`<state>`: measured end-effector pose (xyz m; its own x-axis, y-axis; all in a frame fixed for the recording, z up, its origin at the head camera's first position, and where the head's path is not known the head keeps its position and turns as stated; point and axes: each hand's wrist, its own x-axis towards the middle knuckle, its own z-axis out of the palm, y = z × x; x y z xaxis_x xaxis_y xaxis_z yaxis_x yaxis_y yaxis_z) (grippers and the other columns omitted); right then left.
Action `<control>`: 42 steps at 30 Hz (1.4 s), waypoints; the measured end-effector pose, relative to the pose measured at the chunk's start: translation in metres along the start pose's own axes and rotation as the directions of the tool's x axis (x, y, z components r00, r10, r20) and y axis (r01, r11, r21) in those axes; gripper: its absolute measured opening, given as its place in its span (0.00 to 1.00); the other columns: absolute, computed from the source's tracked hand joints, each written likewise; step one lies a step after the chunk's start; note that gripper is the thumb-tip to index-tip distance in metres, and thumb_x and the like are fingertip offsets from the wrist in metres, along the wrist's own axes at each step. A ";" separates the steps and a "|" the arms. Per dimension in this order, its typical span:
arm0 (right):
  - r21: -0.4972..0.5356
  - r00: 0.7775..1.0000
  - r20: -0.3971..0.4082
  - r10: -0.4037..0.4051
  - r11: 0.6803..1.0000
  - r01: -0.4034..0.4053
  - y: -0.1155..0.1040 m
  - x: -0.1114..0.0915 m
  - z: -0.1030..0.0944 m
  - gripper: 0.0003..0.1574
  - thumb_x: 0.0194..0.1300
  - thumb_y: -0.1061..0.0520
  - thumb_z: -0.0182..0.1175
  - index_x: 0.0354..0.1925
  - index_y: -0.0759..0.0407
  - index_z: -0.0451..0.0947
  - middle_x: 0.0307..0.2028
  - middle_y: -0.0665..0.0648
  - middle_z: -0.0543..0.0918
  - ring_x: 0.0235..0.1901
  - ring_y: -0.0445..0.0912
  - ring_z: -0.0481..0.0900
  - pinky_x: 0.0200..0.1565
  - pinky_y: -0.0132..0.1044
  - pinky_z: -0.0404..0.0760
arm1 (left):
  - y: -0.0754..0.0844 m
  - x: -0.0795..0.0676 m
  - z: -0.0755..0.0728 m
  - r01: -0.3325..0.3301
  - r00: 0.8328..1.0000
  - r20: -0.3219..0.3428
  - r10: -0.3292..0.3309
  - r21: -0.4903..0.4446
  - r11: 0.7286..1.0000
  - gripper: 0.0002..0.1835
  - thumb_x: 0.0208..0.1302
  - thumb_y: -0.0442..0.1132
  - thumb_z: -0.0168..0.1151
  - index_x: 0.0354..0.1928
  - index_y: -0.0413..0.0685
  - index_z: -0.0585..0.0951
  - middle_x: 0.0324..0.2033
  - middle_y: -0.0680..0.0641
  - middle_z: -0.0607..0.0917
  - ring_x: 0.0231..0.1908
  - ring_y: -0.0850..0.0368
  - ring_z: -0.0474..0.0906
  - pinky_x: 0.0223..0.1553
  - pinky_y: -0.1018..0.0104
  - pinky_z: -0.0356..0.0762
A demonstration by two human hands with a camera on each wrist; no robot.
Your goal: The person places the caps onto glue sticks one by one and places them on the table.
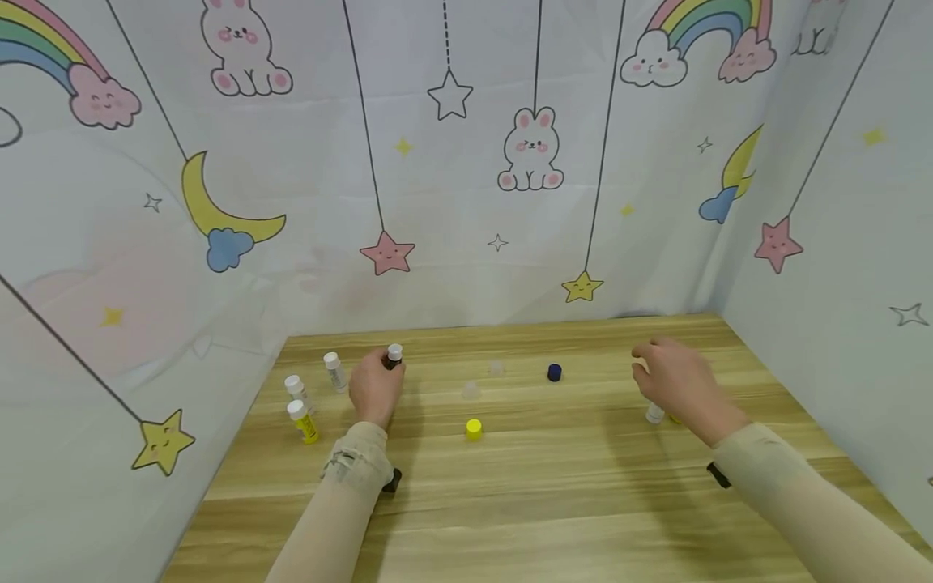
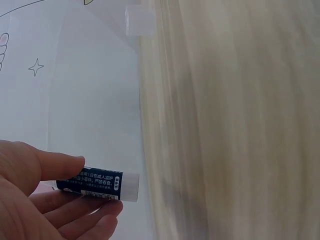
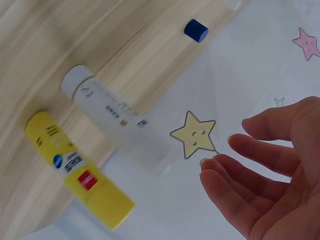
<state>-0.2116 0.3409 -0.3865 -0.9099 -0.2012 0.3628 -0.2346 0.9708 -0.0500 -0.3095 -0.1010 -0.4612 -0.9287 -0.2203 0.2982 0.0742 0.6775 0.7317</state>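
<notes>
My left hand (image 1: 375, 389) grips a dark navy glue stick (image 2: 95, 183) with printed white text; its white end points up in the head view. The stick's lower part is hidden by the fingers. Over the right side of the table, my right hand (image 1: 678, 380) holds nothing, its fingers loosely bent and apart. Beneath and beside it stand a whitish translucent glue stick (image 3: 112, 115) and a yellow glue stick (image 3: 80, 170), both mostly covered by the hand in the head view. Between the hands lie a yellow cap (image 1: 474, 430) and a dark blue cap (image 1: 555, 372).
Left of my left hand stand two pale glue sticks (image 1: 335, 372) and a yellow glue stick (image 1: 304, 423), all with white tops. Two translucent caps (image 1: 470, 390) lie near the table's middle. A patterned white cloth (image 1: 466, 202) borders the wooden table (image 1: 539, 510) behind and at both sides.
</notes>
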 end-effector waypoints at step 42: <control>0.227 0.997 0.082 -0.013 0.974 -0.006 -0.069 0.068 0.104 0.20 0.61 0.65 0.65 0.53 0.66 0.83 0.46 0.67 0.81 0.44 0.61 0.81 0.43 0.56 0.81 | 0.031 -0.019 -0.014 -0.222 0.971 -0.077 0.227 0.068 0.973 0.15 0.64 0.36 0.70 0.52 0.42 0.84 0.43 0.38 0.82 0.44 0.39 0.81 0.47 0.45 0.79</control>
<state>-0.2929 0.2464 -0.4549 -0.9316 -0.2239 0.2863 -0.3008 0.9170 -0.2618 -0.2840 -0.0855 -0.4353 -0.8567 -0.1138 0.5031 0.2539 0.7560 0.6034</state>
